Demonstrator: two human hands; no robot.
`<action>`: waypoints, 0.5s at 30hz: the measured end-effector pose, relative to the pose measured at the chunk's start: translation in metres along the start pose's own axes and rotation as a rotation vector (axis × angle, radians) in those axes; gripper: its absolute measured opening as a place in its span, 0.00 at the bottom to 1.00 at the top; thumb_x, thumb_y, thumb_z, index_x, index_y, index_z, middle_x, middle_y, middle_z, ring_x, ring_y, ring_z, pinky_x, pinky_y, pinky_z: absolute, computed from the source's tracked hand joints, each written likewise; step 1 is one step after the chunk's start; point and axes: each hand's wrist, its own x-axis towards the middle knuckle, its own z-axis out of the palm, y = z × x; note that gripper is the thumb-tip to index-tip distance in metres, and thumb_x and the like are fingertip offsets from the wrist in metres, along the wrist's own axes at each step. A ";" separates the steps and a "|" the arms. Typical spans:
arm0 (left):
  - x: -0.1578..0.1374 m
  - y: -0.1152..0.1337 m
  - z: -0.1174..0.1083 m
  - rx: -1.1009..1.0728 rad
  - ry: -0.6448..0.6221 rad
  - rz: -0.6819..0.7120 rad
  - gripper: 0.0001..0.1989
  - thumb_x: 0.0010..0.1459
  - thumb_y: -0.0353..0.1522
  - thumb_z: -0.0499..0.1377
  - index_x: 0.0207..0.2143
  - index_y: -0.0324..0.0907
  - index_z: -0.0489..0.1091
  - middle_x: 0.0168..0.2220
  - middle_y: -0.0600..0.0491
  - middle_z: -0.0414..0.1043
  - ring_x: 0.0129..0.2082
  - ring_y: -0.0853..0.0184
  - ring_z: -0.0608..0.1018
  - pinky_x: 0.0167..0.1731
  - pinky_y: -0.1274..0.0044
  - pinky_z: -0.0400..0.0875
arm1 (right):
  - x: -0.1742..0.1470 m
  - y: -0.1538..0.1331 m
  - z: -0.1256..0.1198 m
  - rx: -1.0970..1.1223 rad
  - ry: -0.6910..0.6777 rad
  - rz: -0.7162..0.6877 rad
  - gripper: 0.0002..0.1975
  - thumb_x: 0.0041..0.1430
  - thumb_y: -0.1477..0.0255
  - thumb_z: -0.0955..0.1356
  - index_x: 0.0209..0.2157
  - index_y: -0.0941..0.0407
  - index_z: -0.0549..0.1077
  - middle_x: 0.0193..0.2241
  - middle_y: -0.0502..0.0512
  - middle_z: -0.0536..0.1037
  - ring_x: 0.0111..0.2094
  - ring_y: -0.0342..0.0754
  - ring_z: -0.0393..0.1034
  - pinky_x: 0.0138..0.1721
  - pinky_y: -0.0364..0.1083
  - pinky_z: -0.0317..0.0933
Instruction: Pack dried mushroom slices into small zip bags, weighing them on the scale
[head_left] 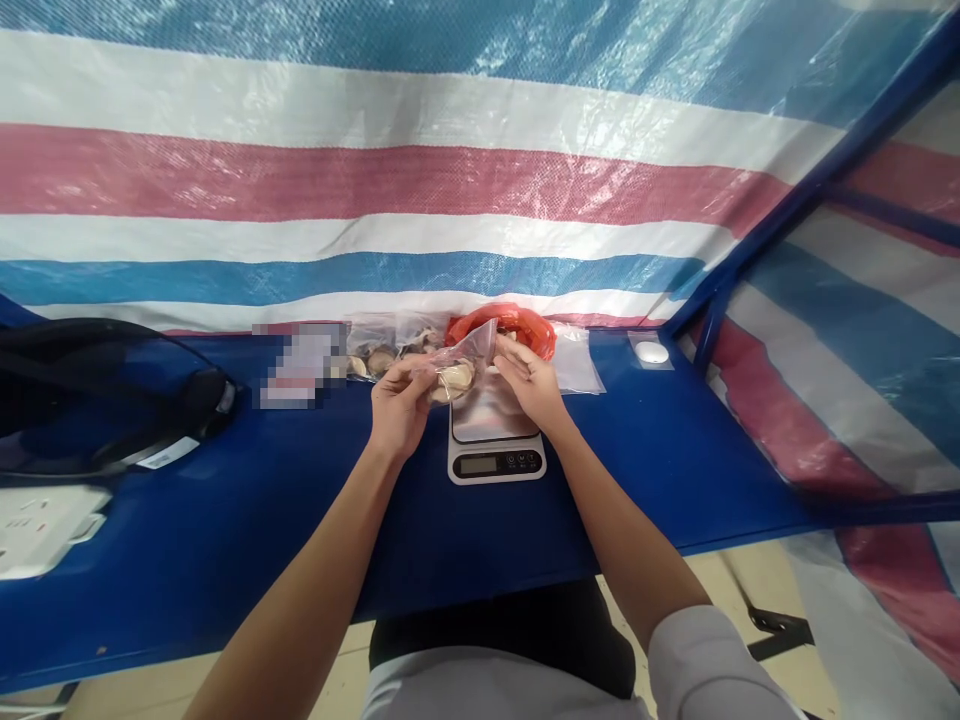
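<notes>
My left hand [403,402] is closed on the side of a clear plastic bag [480,350] with pale dried slices [454,380] in it, which look like mushroom. The bag is tilted above a kitchen scale [496,466], its mouth towards my right hand [531,380]. My right fingers are drawn together at that mouth; what they grip is too small to make out. Behind the hands sits a red plastic bag [536,328], its top open and pale pieces inside. The scale's display looks blank.
Filled clear bags [380,358] lie left of the red bag, flat clear bags [579,362] right of it. A white oval object [652,352] is farther right. A black headset-like object [214,395] and a white power strip [45,525] occupy the left. Striped sheeting [375,180] hangs behind the blue table [675,480].
</notes>
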 end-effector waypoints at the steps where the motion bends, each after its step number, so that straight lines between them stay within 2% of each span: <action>1: 0.000 -0.001 -0.001 -0.013 0.001 -0.016 0.17 0.36 0.35 0.78 0.30 0.44 0.79 0.33 0.54 0.81 0.31 0.67 0.81 0.30 0.76 0.77 | 0.000 -0.001 0.000 0.006 0.002 -0.002 0.23 0.64 0.60 0.68 0.58 0.51 0.73 0.58 0.54 0.77 0.61 0.53 0.70 0.64 0.53 0.64; 7: 0.003 -0.006 -0.011 -0.024 -0.001 -0.054 0.17 0.40 0.35 0.77 0.33 0.44 0.78 0.35 0.55 0.80 0.33 0.68 0.80 0.31 0.77 0.77 | 0.001 -0.007 -0.002 0.021 0.058 0.014 0.21 0.58 0.56 0.72 0.50 0.51 0.77 0.53 0.55 0.81 0.57 0.54 0.74 0.62 0.54 0.67; 12: 0.002 -0.005 -0.009 -0.038 0.019 -0.081 0.17 0.38 0.34 0.78 0.31 0.43 0.78 0.35 0.54 0.80 0.32 0.68 0.80 0.30 0.77 0.77 | 0.000 -0.008 -0.001 0.056 0.092 0.059 0.16 0.54 0.57 0.74 0.41 0.52 0.80 0.43 0.53 0.84 0.47 0.53 0.79 0.56 0.55 0.72; 15: 0.001 -0.005 -0.008 -0.039 0.023 -0.098 0.18 0.36 0.35 0.78 0.30 0.42 0.78 0.33 0.54 0.80 0.30 0.69 0.80 0.28 0.78 0.76 | 0.000 -0.007 -0.001 0.046 0.104 0.069 0.15 0.53 0.58 0.74 0.39 0.52 0.81 0.40 0.53 0.84 0.44 0.54 0.80 0.52 0.55 0.74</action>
